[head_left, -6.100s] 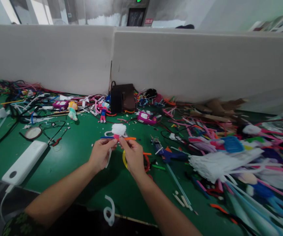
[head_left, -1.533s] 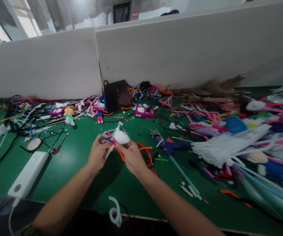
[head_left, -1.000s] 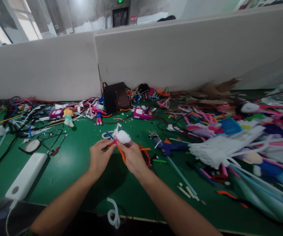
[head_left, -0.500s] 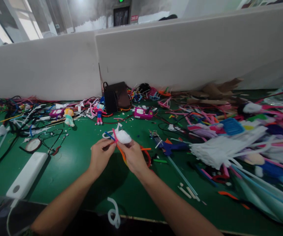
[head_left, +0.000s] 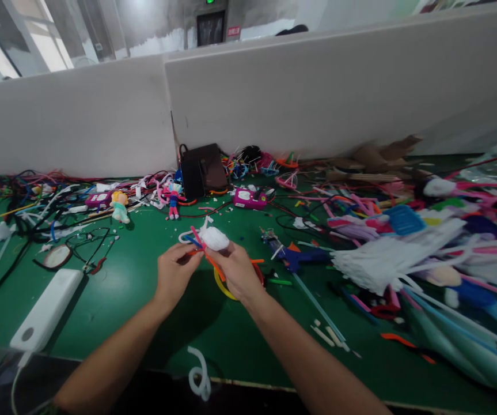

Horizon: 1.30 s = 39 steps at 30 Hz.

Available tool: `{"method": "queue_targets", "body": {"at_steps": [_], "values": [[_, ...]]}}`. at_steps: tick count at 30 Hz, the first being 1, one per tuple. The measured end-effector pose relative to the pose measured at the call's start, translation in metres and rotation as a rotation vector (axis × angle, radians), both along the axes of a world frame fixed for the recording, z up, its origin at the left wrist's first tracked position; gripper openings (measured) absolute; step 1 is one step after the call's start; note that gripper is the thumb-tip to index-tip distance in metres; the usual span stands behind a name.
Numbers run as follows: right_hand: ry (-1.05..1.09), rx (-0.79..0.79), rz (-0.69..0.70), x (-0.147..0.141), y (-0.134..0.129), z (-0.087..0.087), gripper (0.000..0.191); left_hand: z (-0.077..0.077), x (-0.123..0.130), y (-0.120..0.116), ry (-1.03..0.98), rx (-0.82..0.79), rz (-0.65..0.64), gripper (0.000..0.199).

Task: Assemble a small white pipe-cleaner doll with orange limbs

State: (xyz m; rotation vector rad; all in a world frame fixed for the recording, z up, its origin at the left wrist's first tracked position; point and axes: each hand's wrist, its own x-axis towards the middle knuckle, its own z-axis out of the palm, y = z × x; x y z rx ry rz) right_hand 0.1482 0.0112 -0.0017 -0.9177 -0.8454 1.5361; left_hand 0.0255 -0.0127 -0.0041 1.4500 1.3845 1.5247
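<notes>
While the left hand [head_left: 175, 274] pinches pipe cleaners [head_left: 214, 268] and the right hand [head_left: 235, 270] grips a white pom-pom [head_left: 214, 238] above the green bench [head_left: 101, 314], a slackened grip could let the pom-pom slip free and drop.

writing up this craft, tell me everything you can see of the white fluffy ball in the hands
The white fluffy ball is a rounded, slightly lumpy tuft that looks soft and fibrous. It sits against a bundle of pink, orange, blue and white pipe cleaners. The right hand touches its lower edge, and the left hand holds the bundle beside it.
</notes>
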Motion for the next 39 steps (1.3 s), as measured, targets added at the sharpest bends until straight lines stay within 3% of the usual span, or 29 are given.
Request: {"method": "queue_targets", "body": {"at_steps": [17, 23, 28, 35, 39], "values": [[-0.074, 0.023, -0.010, 0.001, 0.000, 0.004, 0.036, 0.007, -0.005, 0.002, 0.017, -0.092, -0.098, 0.009], [-0.174, 0.086, 0.037, 0.004, 0.003, 0.005, 0.039, 0.010, -0.004, 0.002, -0.256, -0.294, -0.168, 0.013], [-0.343, 0.216, 0.021, 0.007, 0.004, 0.003, 0.036, 0.010, -0.001, 0.004, -0.446, -0.397, -0.112, 0.018], [-0.292, 0.166, 0.111, 0.007, 0.003, 0.005, 0.024, 0.014, 0.000, 0.010, -0.808, -0.459, -0.076, 0.028], [-0.441, 0.262, 0.109, 0.002, -0.005, 0.006, 0.014, 0.012, 0.004, 0.011, -0.922, -0.465, 0.019, 0.030]]}}
